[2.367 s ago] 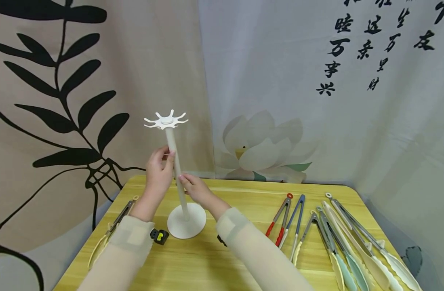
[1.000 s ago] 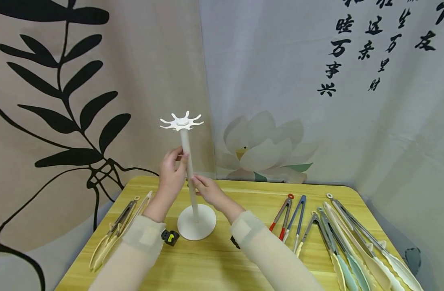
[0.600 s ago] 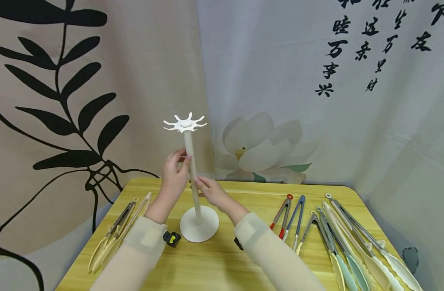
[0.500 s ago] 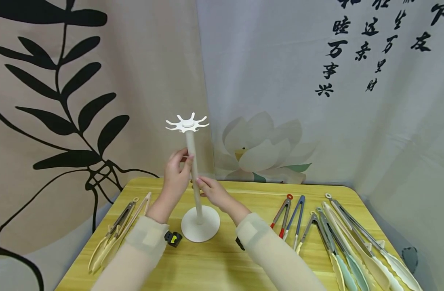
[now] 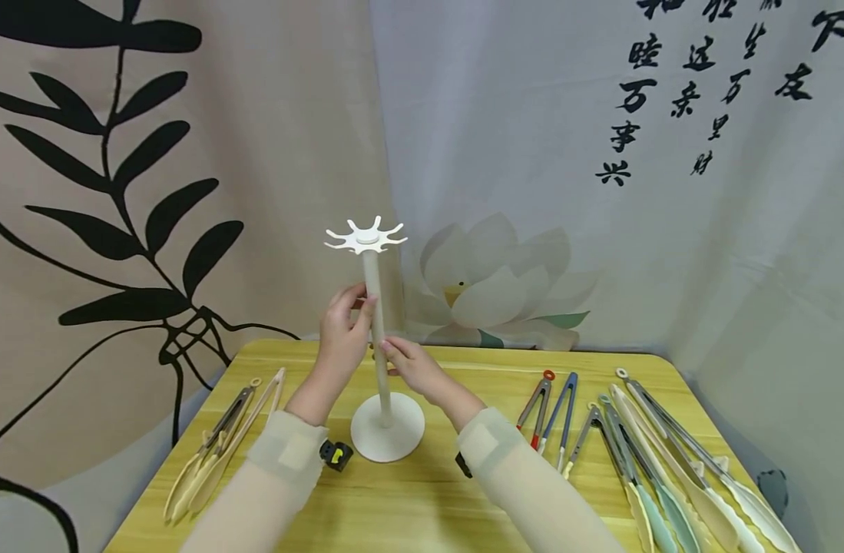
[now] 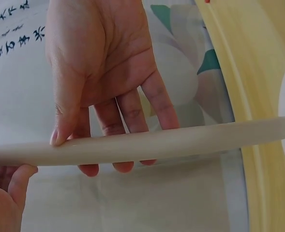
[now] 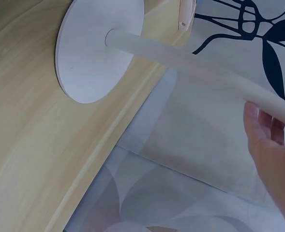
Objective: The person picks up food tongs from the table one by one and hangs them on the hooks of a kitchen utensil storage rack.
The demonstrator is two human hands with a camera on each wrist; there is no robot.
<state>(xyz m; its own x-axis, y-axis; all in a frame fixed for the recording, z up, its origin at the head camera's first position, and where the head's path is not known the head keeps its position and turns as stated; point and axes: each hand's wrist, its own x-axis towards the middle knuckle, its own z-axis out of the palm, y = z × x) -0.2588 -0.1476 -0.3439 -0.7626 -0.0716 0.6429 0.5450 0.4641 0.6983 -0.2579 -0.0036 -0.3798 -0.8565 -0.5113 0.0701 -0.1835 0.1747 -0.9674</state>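
A white hook stand (image 5: 388, 438), with a round base, a slim pole and a ring of prongs on top, stands upright on the table in the head view. My left hand (image 5: 345, 326) pinches the upper pole from the left side. Lower down, my right hand (image 5: 422, 372) holds the pole from the right. In the left wrist view, the right hand (image 6: 108, 63) has its thumb on the near side of the pole and its fingers behind. The right wrist view shows the round base (image 7: 89, 63) and the left hand (image 7: 273, 150) on the pole; the right hand is not seen there.
Cream-tipped tongs (image 5: 217, 453) lie at the table's left. On the right lie red-handled tongs (image 5: 539, 407), blue tongs (image 5: 563, 411), mint-tipped tongs (image 5: 660, 491) and several cream ones. Behind the wooden table (image 5: 477, 491) hangs a printed curtain (image 5: 498, 115).
Both hands and the hook stand have shifted right across the table, with the grip on the pole kept. More of the tongs at the left now shows past the left forearm.
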